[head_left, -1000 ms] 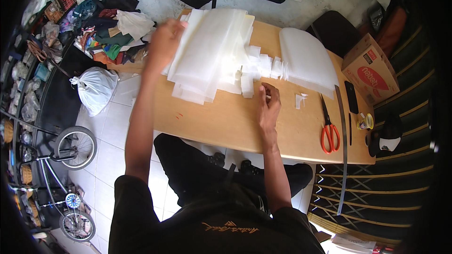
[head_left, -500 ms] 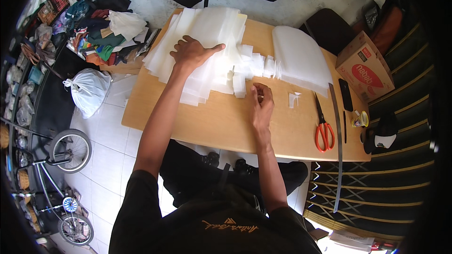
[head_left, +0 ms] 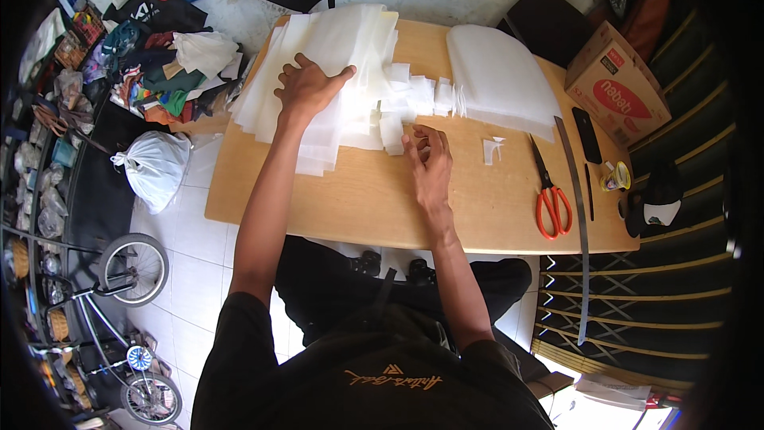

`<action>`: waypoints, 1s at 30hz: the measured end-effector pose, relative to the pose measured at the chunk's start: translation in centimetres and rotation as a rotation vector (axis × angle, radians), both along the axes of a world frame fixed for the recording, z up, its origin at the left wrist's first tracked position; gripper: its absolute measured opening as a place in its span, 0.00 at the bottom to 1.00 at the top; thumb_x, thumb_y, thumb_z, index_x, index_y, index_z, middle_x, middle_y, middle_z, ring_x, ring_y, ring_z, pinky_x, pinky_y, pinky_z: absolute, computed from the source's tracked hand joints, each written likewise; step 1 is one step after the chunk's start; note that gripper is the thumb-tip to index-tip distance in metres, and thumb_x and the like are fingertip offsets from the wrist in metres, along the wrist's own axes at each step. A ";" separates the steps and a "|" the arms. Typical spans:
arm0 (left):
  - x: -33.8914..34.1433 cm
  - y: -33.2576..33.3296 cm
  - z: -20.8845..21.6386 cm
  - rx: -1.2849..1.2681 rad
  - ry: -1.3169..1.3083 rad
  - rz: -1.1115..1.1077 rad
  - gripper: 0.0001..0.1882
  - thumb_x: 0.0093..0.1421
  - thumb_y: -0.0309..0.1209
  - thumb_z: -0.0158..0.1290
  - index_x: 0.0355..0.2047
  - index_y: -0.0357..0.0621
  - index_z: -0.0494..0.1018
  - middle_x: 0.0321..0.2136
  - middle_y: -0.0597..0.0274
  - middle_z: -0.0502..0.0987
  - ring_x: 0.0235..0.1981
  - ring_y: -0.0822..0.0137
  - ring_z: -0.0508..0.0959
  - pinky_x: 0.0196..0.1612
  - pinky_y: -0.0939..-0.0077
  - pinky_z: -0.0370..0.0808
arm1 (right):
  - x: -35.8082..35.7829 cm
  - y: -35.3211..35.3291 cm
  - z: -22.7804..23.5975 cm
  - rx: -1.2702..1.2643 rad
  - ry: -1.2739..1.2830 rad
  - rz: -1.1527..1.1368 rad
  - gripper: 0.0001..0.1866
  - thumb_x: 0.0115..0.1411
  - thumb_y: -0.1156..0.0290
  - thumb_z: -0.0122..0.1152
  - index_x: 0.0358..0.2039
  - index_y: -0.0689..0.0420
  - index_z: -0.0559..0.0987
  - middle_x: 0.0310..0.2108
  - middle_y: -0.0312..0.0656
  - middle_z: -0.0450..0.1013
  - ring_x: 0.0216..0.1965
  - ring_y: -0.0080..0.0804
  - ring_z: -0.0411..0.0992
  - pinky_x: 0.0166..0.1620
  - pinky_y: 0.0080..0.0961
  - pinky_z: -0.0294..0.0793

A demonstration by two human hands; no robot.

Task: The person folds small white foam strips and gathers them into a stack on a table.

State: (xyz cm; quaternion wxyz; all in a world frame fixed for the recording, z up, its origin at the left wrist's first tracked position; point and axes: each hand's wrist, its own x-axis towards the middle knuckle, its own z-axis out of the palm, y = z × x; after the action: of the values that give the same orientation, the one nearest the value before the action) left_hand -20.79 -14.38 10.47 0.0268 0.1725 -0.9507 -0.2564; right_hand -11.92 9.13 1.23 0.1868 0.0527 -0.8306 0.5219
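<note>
My left hand [head_left: 309, 89] lies with fingers spread on a fanned stack of translucent white sheets [head_left: 322, 36] at the table's left. My right hand [head_left: 432, 166] is beside the stack's near right corner, thumb and loosely curled fingers apart, with nothing visible in it. Its thumb is close to a small cut white piece [head_left: 391, 134]; whether they touch I cannot tell. More small white pieces [head_left: 420, 95] lie in an overlapping row between the stack and a larger translucent sheet pile [head_left: 500, 72] with a rounded far edge.
On the table's right are orange-handled scissors [head_left: 552, 203], a long metal ruler [head_left: 574, 183] overhanging the near edge, a black phone [head_left: 586, 135], a thin black stick [head_left: 590, 191] and a small cup [head_left: 614, 177]. White scraps [head_left: 491, 149] lie mid-table. A carton [head_left: 617, 87] stands at the right.
The whole view has shifted slightly. My left hand has slid a little left over the sheets. My right hand's thumb and fingers have opened somewhat and come nearer the small cut piece.
</note>
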 end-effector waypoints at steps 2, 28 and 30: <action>0.3 -0.4 -0.1 0.013 0.056 0.011 0.60 0.57 0.69 0.61 0.67 0.22 0.57 0.62 0.24 0.65 0.67 0.30 0.65 0.64 0.29 0.64 | -0.1 0.1 -0.3 0.011 0.004 -0.002 0.19 0.68 0.64 0.70 0.52 0.65 0.81 0.44 0.47 0.77 0.33 0.31 0.72 0.39 0.31 0.77; 19.6 6.4 -0.6 0.014 0.309 -1.097 0.47 0.49 0.32 0.69 0.70 0.41 0.62 0.63 0.49 0.66 0.63 0.49 0.70 0.67 0.50 0.64 | 9.3 14.5 2.8 -0.490 -0.187 -0.243 0.39 0.62 0.72 0.75 0.69 0.66 0.65 0.54 0.49 0.79 0.48 0.35 0.79 0.55 0.28 0.74; 18.9 6.8 -2.2 0.013 0.253 -1.110 0.48 0.50 0.31 0.69 0.71 0.44 0.61 0.65 0.49 0.67 0.65 0.48 0.68 0.70 0.47 0.62 | 11.0 14.5 2.8 -0.186 -0.184 -0.357 0.42 0.61 0.69 0.77 0.70 0.66 0.64 0.54 0.51 0.79 0.48 0.37 0.79 0.56 0.30 0.74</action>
State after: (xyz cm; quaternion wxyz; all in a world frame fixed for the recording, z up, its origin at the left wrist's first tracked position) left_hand -1.91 -7.62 8.27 0.0007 -0.3849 -0.8866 -0.2565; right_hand -0.88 23.67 4.01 0.2034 -0.1604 -0.7887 0.5575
